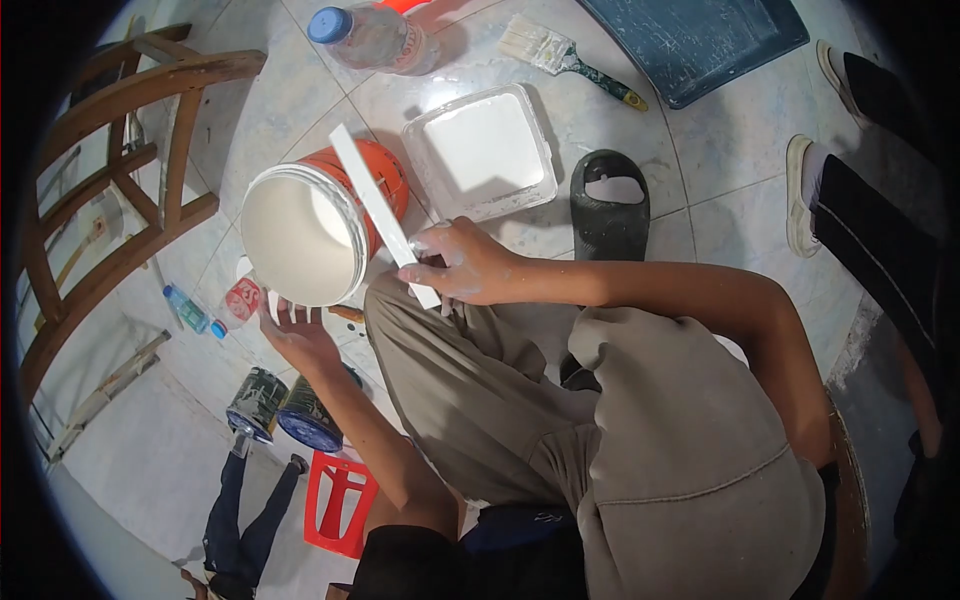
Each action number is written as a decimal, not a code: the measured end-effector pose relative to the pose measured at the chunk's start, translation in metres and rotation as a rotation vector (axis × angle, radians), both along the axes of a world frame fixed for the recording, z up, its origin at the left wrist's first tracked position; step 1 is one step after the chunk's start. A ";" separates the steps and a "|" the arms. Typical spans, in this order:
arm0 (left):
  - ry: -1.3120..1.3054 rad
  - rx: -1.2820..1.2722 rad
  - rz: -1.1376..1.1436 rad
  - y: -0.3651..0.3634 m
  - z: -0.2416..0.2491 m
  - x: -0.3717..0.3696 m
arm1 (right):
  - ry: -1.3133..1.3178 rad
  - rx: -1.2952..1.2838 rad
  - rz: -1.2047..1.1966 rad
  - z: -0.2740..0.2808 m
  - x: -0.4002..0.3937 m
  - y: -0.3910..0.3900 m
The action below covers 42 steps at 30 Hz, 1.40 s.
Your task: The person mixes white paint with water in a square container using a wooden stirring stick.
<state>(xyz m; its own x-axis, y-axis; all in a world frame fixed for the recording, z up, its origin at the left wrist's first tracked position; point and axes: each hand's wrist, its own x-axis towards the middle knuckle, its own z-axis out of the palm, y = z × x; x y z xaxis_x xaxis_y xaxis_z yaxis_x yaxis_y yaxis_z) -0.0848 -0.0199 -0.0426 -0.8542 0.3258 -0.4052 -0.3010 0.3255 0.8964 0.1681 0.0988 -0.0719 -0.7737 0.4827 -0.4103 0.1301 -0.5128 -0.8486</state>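
Note:
My right hand [462, 262], smeared with white, is closed around the lower end of a flat white stick [380, 210]. The stick slants up across the side of an orange bucket [388, 172], whose whitish interior and white-coated rim face me. My left hand [303, 340] is just below the bucket's rim, its fingers spread and curved up toward it. Beside the bucket sits a square tub [548, 165] of white paint, with streaks along its edges. Under my left hand, a small bottle with a red label [241, 299] lies on the floor.
A paintbrush [548, 52], a clear bottle [385, 42] and a dark paint tray [690, 45] lie beyond the tub. A wooden chair [150, 160] is at left. Paint cans [308, 415] and a red stool [338, 500] stand below. Other people's legs [865, 215] are at right.

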 end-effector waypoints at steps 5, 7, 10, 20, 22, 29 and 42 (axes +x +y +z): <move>0.004 0.093 0.017 -0.003 -0.004 0.017 | 0.053 0.038 0.004 0.010 -0.003 0.001; -0.001 0.129 0.084 -0.011 -0.013 0.015 | 0.084 0.073 0.019 0.009 -0.004 0.000; -0.053 0.163 0.157 -0.021 -0.030 0.018 | 0.101 0.128 0.037 0.005 -0.002 -0.005; -0.143 0.175 0.067 -0.012 -0.054 0.035 | -0.178 -0.149 -0.034 -0.023 -0.006 -0.012; -0.134 0.172 0.058 -0.013 -0.053 0.034 | -0.170 -0.080 -0.017 -0.042 -0.014 -0.020; -0.138 0.186 0.058 -0.010 -0.054 0.034 | 0.044 -0.204 0.070 -0.027 -0.010 -0.026; -0.182 0.217 0.095 -0.014 -0.058 0.031 | -0.004 0.201 -0.121 -0.016 0.008 0.012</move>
